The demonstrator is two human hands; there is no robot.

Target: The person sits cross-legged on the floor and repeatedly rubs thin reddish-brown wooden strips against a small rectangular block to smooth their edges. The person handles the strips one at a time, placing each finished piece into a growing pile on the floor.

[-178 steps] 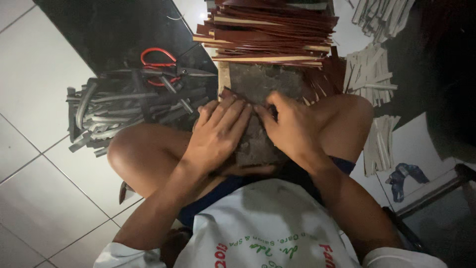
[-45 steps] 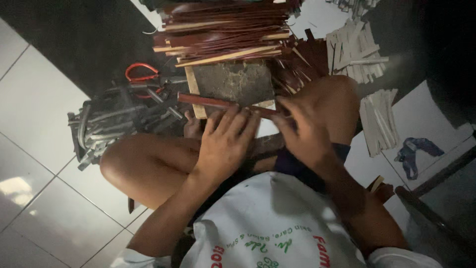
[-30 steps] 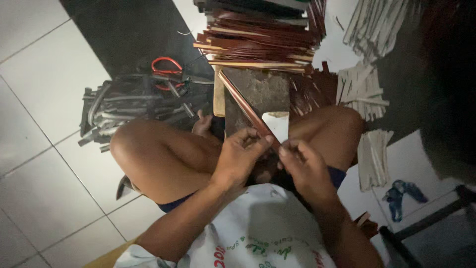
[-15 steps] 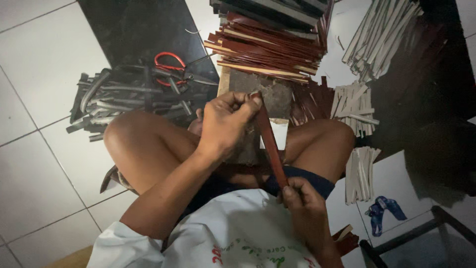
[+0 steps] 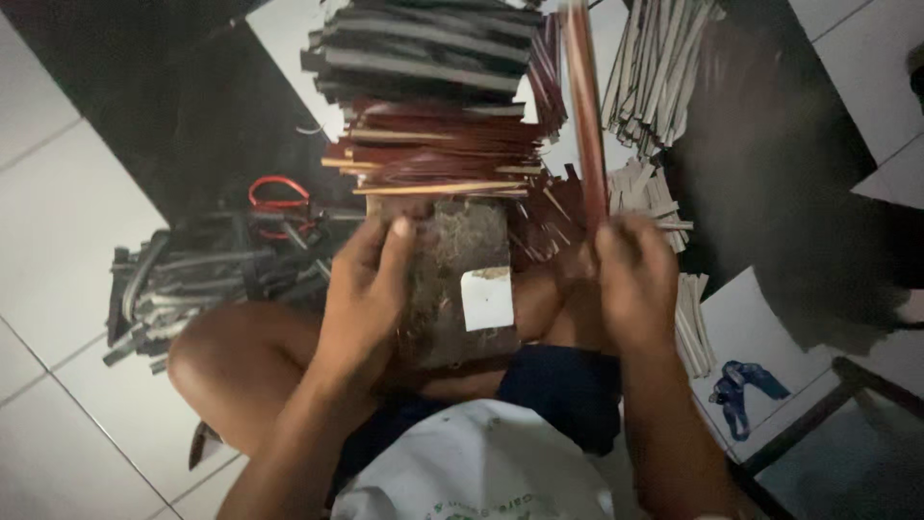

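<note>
I sit cross-legged on a tiled floor with a worn wooden block (image 5: 460,279) resting between my knees. My left hand (image 5: 369,289) lies flat on the block's left side, fingers together, holding nothing. My right hand (image 5: 631,279) grips the lower end of a long reddish-brown strip (image 5: 585,106) that stands nearly upright, blurred by motion, to the right of the block. A small white paper tag (image 5: 487,299) lies on the block. Just beyond the block is a tall stack of red-brown and dark strips (image 5: 433,106).
A heap of grey rods or tubes (image 5: 202,279) lies on the left with red-handled pliers (image 5: 281,197) on top. Pale flat sticks (image 5: 659,77) are piled at the right, more by my right knee. A white sheet with a blue figure (image 5: 746,371) and a dark frame lie at the lower right.
The strip was held in both hands over my lap; now only my right hand holds it, raised upright at the right. My left hand has dropped onto the block.
</note>
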